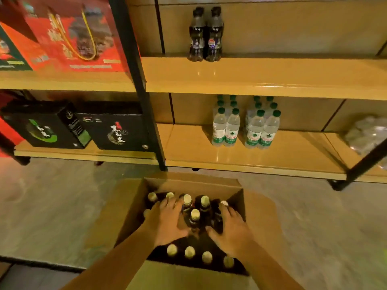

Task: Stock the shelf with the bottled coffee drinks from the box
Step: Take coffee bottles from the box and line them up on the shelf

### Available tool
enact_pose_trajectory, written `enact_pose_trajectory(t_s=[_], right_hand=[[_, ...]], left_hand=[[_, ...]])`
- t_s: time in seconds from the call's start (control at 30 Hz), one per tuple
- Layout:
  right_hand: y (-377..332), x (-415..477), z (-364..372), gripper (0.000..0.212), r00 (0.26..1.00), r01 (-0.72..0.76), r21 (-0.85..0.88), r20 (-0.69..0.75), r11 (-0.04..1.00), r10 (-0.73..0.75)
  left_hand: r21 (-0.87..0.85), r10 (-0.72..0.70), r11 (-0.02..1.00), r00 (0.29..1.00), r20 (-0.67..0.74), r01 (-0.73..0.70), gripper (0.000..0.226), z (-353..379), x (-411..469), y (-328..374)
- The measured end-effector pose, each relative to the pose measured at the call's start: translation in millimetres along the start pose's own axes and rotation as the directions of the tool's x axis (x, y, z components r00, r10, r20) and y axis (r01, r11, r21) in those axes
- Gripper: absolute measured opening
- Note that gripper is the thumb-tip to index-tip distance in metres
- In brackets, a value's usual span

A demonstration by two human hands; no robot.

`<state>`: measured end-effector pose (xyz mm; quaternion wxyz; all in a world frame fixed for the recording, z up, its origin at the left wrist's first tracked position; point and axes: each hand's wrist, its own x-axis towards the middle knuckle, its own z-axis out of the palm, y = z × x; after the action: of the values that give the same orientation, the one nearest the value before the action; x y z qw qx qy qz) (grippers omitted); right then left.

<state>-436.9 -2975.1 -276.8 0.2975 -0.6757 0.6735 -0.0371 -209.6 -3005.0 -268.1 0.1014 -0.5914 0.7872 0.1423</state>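
Note:
An open cardboard box (259,218) stands on the floor in front of the shelf (272,80). It holds several dark coffee bottles with pale caps; a front row (189,252) stands untouched nearest to me. Both hands are inside the box around a raised cluster of bottles (195,216) in the middle. My left hand (169,220) grips the cluster's left side, fingers curled round a bottle. My right hand (230,229) wraps a bottle on the right side, thumb toward the centre.
Two dark cola bottles (206,34) stand on the upper wooden board. Packs of green-capped water bottles (246,126) sit on the lower board, with crumpled plastic wrap (368,135) to the right. Red gift boxes (69,36) and black boxes (113,130) fill the left unit.

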Motion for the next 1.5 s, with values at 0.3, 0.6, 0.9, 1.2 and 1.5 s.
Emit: enact_pose_trajectory(t_s=[0.3,0.6,0.9,1.2,1.5], right_hand=[[-11,4,63,0.038,0.848,-0.51,0.512,0.165,0.691,0.503],[10,47,75,0.01,0.611,-0.62,0.745,0.26,0.248,0.748],[6,72,91,0.029,0.578,-0.648,0.681,0.149,0.341,0.802],[30,90,98,0.036,0.687,-0.659,0.616,0.258,0.433,0.679],[15,72,76,0.035,0.798,-0.367,0.709,-0.093,0.603,0.595]], left_hand=[[-0.129,0.114,0.988,0.956,0.272,-0.081,0.109,39,50,-23],[-0.451,0.134,0.891,0.914,0.383,0.059,0.093,101,106,-27],[-0.624,0.16,0.779,0.947,0.278,0.052,0.091,139,129,-33],[-0.555,0.222,0.832,0.919,0.325,-0.005,0.062,150,134,-23],[-0.74,0.196,0.67,0.947,0.254,0.06,0.061,122,125,-28]])
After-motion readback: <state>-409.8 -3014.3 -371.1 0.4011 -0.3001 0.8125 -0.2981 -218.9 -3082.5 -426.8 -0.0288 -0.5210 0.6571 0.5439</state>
